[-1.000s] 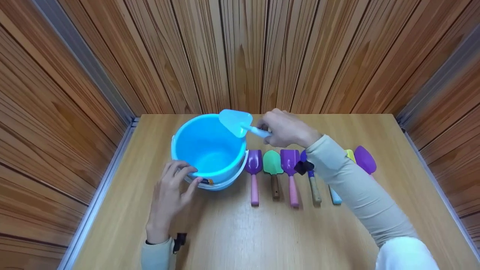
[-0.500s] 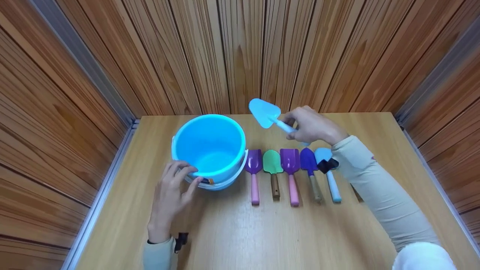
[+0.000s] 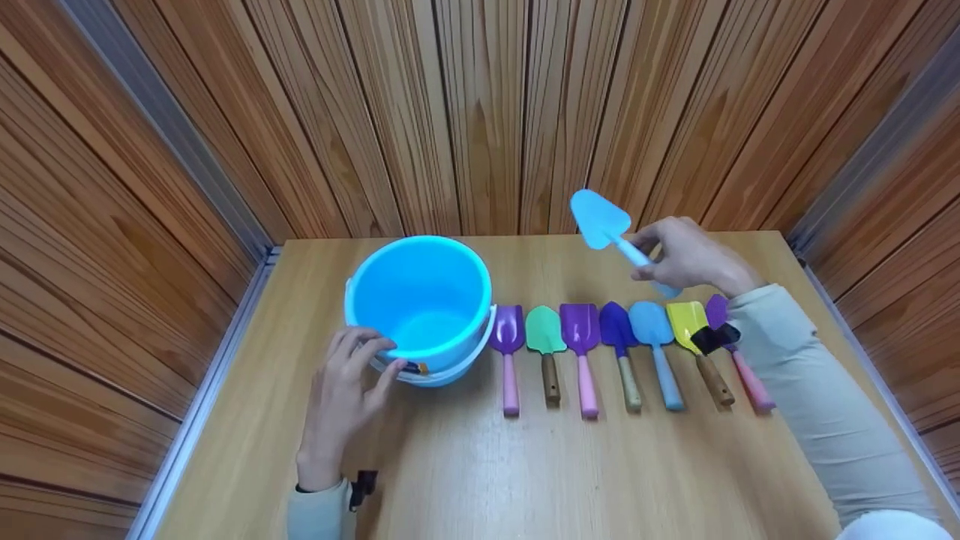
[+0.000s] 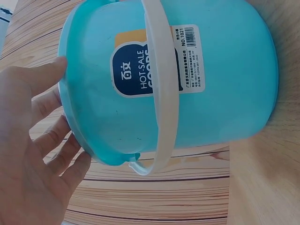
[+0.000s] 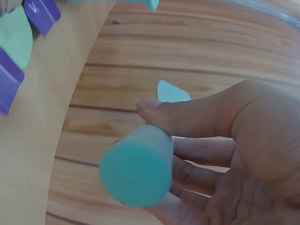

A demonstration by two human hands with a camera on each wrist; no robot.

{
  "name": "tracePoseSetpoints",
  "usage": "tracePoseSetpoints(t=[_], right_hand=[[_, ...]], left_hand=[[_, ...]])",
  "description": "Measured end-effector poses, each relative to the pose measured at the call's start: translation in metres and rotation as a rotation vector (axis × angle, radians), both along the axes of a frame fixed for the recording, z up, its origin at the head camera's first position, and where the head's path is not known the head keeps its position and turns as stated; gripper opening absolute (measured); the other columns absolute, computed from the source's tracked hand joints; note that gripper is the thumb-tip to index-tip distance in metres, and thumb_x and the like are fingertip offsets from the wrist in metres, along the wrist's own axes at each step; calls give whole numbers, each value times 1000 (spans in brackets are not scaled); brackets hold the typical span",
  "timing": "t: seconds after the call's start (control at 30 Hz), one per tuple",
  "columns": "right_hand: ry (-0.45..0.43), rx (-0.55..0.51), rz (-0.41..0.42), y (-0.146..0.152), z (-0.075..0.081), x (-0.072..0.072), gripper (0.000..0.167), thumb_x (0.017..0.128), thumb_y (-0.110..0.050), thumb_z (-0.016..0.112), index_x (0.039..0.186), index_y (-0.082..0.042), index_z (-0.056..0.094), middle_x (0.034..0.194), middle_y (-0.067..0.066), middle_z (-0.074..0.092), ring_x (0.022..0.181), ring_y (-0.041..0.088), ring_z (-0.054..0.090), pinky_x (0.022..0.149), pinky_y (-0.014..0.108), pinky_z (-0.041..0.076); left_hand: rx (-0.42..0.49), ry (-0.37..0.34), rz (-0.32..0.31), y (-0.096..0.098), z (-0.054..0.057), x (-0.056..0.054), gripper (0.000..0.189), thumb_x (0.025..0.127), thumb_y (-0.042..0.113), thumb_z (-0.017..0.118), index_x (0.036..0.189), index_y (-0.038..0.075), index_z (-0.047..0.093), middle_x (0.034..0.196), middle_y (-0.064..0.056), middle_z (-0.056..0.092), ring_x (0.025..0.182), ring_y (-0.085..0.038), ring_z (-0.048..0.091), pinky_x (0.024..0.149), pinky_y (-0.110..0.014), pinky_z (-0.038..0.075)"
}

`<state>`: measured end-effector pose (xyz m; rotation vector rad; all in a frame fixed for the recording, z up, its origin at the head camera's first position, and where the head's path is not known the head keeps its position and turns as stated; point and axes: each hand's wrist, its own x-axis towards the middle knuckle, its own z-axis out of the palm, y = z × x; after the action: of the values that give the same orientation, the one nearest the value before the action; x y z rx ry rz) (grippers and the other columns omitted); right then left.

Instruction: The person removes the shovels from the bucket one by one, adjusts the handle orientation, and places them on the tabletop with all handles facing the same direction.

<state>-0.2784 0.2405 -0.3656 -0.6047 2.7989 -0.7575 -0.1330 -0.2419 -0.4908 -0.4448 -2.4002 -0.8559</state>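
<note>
A light blue bucket (image 3: 420, 300) with a white handle stands upright at the left of the table. My left hand (image 3: 341, 397) holds its near-left rim, thumb outside; the left wrist view shows the fingers (image 4: 51, 140) spread along the rim, beside the label (image 4: 154, 61). At the right, above the table's far part, my right hand (image 3: 686, 255) grips a light blue toy shovel (image 3: 600, 217) by its handle, blade up and to the left. Up close, the handle's round teal end (image 5: 136, 174) faces the right wrist camera, and most of the blade is hidden behind the thumb.
Right of the bucket several toy shovels lie in a row, including a purple scoop (image 3: 508, 330), a green one (image 3: 545, 328), a blue one (image 3: 651, 322) and a yellow one (image 3: 686, 322). The right sleeve (image 3: 817, 382) partly covers the last purple one (image 3: 717, 309). Wood-panel walls (image 3: 487, 112) enclose the table.
My right hand has carried the light blue shovel from over the bucket's rim away to the right, uncovering the row's right-hand shovels. The left hand has stayed on the bucket.
</note>
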Motion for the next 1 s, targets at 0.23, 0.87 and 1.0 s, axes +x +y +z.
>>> tracePoseSetpoints(t=[0.23, 0.87, 1.0], right_hand=[[12, 3, -39, 32, -5, 5, 40, 94, -8, 82, 131, 3, 71, 111, 21, 75, 93, 31, 70, 73, 40, 62], [-32, -87, -164, 104, -74, 32, 47, 96, -10, 78, 137, 10, 64, 124, 31, 70, 102, 42, 71, 74, 32, 65], [-33, -153, -243, 123, -89, 37, 49, 98, -11, 77, 139, 11, 61, 126, 34, 67, 101, 40, 70, 70, 20, 58]], left_hand=[[2, -4, 5, 0, 1, -2, 26, 97, 33, 81, 120, 21, 78, 124, 6, 67, 120, -9, 56, 101, -36, 60], [-17, 30, 0, -3, 2, -2, 27, 94, 27, 85, 118, 18, 78, 123, 0, 67, 118, -12, 58, 93, -36, 63], [-13, 26, -3, -2, 1, -2, 27, 95, 28, 84, 119, 20, 78, 123, 2, 67, 118, -10, 57, 95, -35, 62]])
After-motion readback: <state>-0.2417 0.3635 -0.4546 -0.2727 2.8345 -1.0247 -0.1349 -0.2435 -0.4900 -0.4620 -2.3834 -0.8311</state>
